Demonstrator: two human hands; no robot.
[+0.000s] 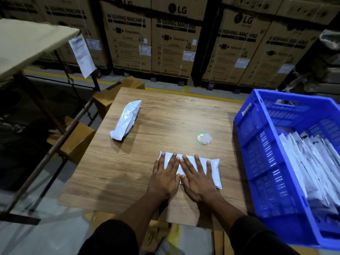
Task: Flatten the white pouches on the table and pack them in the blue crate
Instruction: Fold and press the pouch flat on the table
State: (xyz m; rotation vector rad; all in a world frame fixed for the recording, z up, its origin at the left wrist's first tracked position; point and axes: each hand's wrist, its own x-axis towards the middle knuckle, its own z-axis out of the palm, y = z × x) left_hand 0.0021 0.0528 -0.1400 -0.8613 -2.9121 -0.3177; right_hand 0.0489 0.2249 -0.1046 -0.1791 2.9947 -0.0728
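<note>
Two hands: left hand and right hand both flat, fingers straight, pressing down on one white pouch near the table's front edge.
Pouch look: glossy white plastic, lying crosswise, mostly smoothed out.
Other pouch: still puffy and crumpled, far left of the table.
Blue crate: just right of the table, flat pouches stacked inside.
Table: wood-grain top, small round sticker on it.
Room: LG washing machine cartons stacked behind.

Left hand and right hand press flat, fingers straight, on white pouch at table centre. 2nd pouch (puffy) at 10 o'clock; blue crate at 3 o'clock holds stacked pouches.
</note>
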